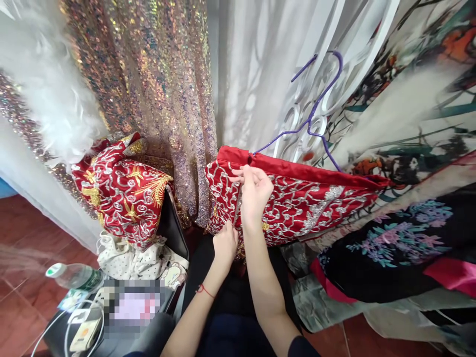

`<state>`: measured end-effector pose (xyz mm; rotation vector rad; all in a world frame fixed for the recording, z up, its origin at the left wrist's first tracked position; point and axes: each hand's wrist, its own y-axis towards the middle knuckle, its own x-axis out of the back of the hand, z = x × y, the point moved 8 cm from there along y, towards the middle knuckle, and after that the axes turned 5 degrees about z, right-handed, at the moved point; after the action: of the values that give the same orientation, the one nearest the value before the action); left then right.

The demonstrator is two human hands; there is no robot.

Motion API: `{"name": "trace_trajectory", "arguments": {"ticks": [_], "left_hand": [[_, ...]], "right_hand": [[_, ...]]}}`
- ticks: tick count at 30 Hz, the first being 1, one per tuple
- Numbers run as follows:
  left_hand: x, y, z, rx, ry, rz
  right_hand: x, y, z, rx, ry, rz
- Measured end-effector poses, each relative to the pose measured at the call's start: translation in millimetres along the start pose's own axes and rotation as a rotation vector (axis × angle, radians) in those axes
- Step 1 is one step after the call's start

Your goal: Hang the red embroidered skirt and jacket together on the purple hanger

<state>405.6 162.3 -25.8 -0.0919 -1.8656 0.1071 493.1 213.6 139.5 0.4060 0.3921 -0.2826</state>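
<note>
A red skirt (297, 203) with silver embroidery and a plain red waistband hangs across my lap from a purple hanger (310, 121). My left hand (225, 243) is closed in a pinch on the skirt along a side seam or opening below the waistband. Just above it, my right hand (256, 196) is raised in front of the skirt, thumb and forefinger pinched together and the other fingers spread. Whatever lies between those fingertips is too small to make out. A small dark gap shows in the waistband near the right hand.
On the left, a red and gold embroidered garment (122, 193) lies over a black chair. Beside it are a plastic bottle (76, 275), a white cable and charger (85, 334). Sequined fabric (145, 74) hangs behind. To the right lies black floral fabric (394, 248).
</note>
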Motion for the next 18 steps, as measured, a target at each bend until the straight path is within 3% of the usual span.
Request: {"name": "trace_trajectory", "arguments": {"ticks": [5,8,10,12,14,16,18], "left_hand": [[8.2,22.6,11.0,-0.007,-0.031,-0.01],[34.7,41.6,23.0,-0.014,-0.153,-0.044],[73.4,52.2,27.3,-0.057,-0.289,-0.233],[124.3,55.2,24.4,-0.175,-0.421,-0.539],[170.4,54.8,16.6,-0.291,-0.494,-0.805],[203.4,62.3,4.4,-0.356,-0.51,-0.92],[222.8,79.6,-12.1,-0.436,-0.507,-0.878]], "right_hand": [[2.7,9.1,10.1,0.017,-0.214,0.219],[39.6,3.9,44.3,0.193,-0.524,0.276],[83.5,0.2,88.6,0.455,-0.801,0.104],[131.7,-4.8,132.8,0.691,-1.068,-0.189],[171.3,-1.5,158.4,0.773,-1.252,-0.372],[202.2,17.0,159.1,0.646,-1.303,-0.321],[223.9,38.3,138.4,0.402,-1.195,-0.149]]}}
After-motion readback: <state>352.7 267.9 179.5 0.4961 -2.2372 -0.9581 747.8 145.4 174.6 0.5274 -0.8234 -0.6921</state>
